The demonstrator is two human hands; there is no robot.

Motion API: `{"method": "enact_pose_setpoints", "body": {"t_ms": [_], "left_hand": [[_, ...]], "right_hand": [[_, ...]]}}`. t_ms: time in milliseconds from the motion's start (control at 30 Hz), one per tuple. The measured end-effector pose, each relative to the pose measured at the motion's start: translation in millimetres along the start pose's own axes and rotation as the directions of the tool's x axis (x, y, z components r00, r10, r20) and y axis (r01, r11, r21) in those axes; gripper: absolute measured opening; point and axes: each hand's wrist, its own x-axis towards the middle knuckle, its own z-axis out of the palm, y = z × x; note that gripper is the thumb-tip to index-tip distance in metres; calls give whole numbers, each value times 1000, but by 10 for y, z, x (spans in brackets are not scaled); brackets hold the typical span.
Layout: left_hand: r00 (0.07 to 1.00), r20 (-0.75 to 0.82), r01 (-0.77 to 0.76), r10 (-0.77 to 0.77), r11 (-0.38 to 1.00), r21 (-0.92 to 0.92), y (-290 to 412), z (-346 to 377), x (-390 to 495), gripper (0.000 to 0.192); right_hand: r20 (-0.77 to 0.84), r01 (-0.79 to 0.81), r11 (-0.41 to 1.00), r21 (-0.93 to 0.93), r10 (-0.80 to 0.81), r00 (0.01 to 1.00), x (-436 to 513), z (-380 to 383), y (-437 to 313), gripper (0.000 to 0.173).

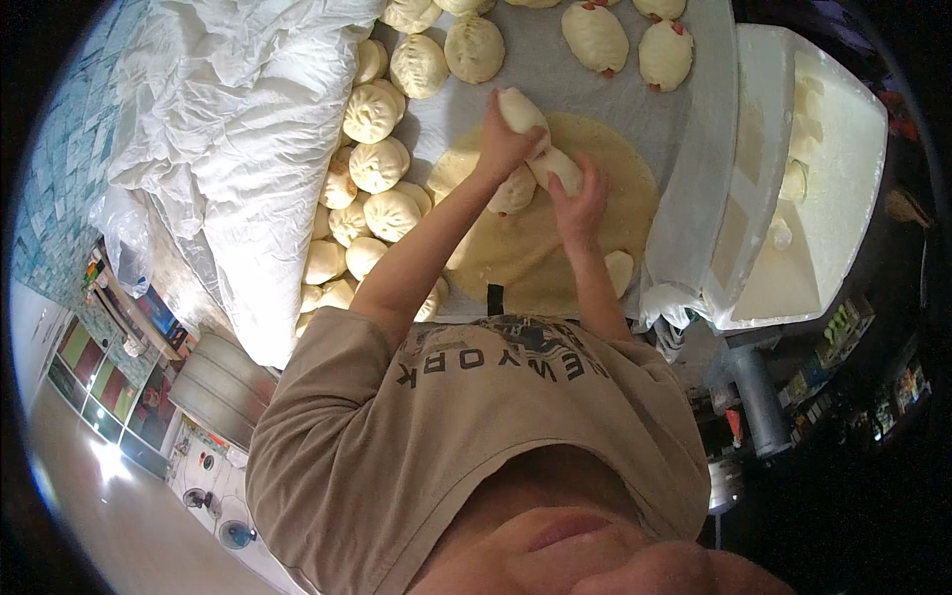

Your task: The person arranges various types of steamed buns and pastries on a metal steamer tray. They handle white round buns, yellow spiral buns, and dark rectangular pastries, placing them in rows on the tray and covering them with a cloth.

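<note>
My left hand (pixel 506 137) grips a pale oblong steamed bun (pixel 522 111). Lower and to the right, my right hand (pixel 582 197) has its thumb and fingers around a second oblong bun (pixel 559 171). The two buns meet end to end between my hands. Beside my left wrist, a sausage-filled bun (pixel 513 192) rests on a round tan steamer cloth (pixel 617 156), partly hidden by the wrist. Another pale bun (pixel 619 272) lies at the cloth's lower right edge, partly behind my right forearm.
Pleated round buns (pixel 378 165) are heaped on the left, beside a crumpled white cloth (pixel 245 134). Several sausage buns (pixel 595 37) sit on the grey cloth (pixel 535 67) at the far side. A white foam box (pixel 840 186) stands at the right, with a few pale things inside.
</note>
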Motion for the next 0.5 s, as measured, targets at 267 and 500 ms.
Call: {"method": "enact_pose_setpoints", "body": {"t_ms": [267, 500], "left_hand": [[865, 503, 485, 3, 253, -837, 177, -378, -218, 72], [797, 535, 591, 281, -175, -788, 746, -304, -48, 87]], "right_hand": [[397, -284, 919, 272, 162, 903, 56, -123, -61, 64], [685, -667, -165, 726, 87, 724, 411, -574, 635, 60]]}}
